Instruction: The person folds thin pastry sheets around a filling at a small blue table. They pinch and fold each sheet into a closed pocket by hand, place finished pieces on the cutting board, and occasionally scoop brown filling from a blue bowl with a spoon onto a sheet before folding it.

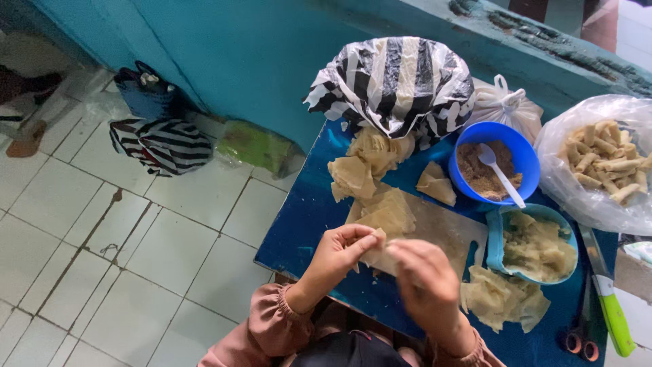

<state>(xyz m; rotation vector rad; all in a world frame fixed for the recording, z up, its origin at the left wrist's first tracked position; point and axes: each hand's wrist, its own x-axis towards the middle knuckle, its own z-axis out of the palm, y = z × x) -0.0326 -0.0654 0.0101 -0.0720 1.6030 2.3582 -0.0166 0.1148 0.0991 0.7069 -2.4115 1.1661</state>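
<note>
My left hand (337, 256) and my right hand (426, 282) meet over a cutting board (445, 228) on a blue table (299, 224). Both pinch one thin beige wrapper sheet (377, 250), partly hidden behind my right hand. A loose stack of the same sheets (388, 212) lies just beyond my fingers. More crumpled sheets (363, 163) sit further back. A blue bowl (521, 153) of brown filling holds a white spoon (499, 173). The right hand is blurred.
A striped plastic bag (401, 85) and a tied white bag (506, 105) stand at the back. A clear bag of rolled pieces (601, 163) sits right. A light blue container (536, 245), cut sheets (499, 299), a green-handled knife (608, 292) and scissors (577, 336) lie nearby. Tiled floor (102, 238) lies left.
</note>
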